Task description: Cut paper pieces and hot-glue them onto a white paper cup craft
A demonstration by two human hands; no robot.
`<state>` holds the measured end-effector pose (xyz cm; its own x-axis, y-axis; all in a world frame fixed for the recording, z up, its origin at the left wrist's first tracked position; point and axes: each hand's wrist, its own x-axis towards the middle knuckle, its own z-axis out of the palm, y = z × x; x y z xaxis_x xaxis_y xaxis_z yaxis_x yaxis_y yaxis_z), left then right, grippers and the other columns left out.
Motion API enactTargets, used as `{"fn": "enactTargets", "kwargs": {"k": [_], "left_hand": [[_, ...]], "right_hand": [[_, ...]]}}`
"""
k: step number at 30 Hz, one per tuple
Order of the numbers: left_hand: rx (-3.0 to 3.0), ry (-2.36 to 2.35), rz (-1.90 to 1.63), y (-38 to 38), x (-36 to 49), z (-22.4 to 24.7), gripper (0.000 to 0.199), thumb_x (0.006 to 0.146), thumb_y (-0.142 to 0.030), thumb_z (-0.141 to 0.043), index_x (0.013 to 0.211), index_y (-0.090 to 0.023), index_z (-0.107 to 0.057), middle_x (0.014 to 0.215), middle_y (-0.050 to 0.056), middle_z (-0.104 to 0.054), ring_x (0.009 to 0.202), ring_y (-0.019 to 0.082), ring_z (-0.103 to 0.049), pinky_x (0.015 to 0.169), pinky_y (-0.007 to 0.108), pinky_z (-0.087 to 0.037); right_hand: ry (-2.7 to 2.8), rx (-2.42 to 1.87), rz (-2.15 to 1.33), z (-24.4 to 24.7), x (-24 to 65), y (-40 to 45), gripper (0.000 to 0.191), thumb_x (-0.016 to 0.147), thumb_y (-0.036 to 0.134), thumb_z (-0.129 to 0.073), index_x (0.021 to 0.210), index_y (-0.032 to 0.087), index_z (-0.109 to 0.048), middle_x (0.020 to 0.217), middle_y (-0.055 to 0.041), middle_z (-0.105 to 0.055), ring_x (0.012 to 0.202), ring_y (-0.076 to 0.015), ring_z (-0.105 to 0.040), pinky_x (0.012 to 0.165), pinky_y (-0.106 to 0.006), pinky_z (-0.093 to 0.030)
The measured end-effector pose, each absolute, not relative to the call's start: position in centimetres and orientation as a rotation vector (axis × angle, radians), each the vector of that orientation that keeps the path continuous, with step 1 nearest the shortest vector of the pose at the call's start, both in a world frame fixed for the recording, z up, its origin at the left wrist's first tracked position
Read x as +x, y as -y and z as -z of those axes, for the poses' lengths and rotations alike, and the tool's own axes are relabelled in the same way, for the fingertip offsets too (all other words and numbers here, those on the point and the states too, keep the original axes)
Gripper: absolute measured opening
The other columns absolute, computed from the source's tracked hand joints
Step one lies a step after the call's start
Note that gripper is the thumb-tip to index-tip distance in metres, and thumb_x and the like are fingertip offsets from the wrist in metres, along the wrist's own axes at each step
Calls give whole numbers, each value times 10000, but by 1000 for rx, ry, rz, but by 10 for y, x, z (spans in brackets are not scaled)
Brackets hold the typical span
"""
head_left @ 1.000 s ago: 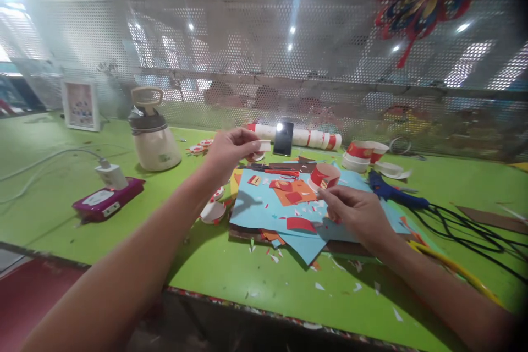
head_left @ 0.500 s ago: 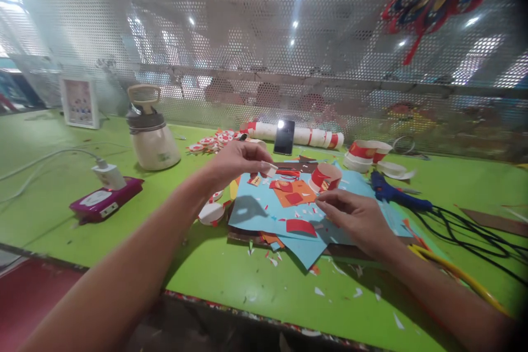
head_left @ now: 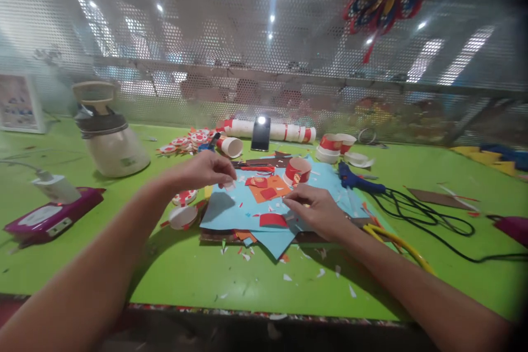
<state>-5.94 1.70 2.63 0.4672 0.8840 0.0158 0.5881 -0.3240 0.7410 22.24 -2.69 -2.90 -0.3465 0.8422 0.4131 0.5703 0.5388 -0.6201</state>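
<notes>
White scrap (head_left: 229,185) sits in the left hand's (head_left: 212,169) pinch, ten o'clock over the blue sheet (head_left: 241,221); right hand (head_left: 311,208), apart at four o'clock, grip unclear. Pinching lightly should avoid creasing.

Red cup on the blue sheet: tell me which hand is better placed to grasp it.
Probably the right hand: it is just in front of the red cup. The left hand is farther off and seems to pinch a small pale piece. Whether the right holds anything is unclear.

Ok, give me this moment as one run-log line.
left hand: holds small pale piece | right hand: near red paper cup | underneath: blue paper
</notes>
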Motion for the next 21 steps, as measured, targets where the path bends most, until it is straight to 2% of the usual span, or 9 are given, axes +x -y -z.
{"fn": "enactTargets", "kwargs": {"k": [4, 9, 14, 21], "left_hand": [[2118, -1506, -579, -29, -85, -25, 156, 617, -316, -671, 716, -207, -723, 709, -1, -696, 700, 171, -592, 641, 248, -413], [2039, -1570, -563, -31, -116, -24, 241, 588, -367, -670, 745, -191, -719, 741, 24, -714, 714, 199, -603, 648, 263, -430], [1996, -1588, -468, -20, -132, -20, 161, 555, -319, -666, 650, -196, -709, 657, 7, -698, 660, 180, -586, 640, 247, -414], [1974, -1514, -442, -12, -122, -12, 207, 620, -313, -619, 754, -177, -699, 721, 30, -708, 680, 185, -608, 647, 251, -431]], "right_hand": [[2067, -1136, -441, 24, 219, 31, 227, 811, 251, -578, 597, 176, -588, 639, -8, -582, 620, -135, -530, 621, -268, -413], [1971, -1079, -412, 24, 217, 31, 251, 813, 239, -577, 571, 187, -537, 665, -12, -587, 652, -144, -544, 657, -274, -421], [1923, -1066, -420, 29, 218, 27, 226, 833, 268, -555, 624, 186, -582, 681, -25, -602, 663, -158, -556, 633, -277, -423], [1877, -1047, -413, 29, 222, 22, 188, 842, 300, -546, 733, 182, -643, 750, -51, -641, 709, -178, -574, 671, -294, -451]]}}
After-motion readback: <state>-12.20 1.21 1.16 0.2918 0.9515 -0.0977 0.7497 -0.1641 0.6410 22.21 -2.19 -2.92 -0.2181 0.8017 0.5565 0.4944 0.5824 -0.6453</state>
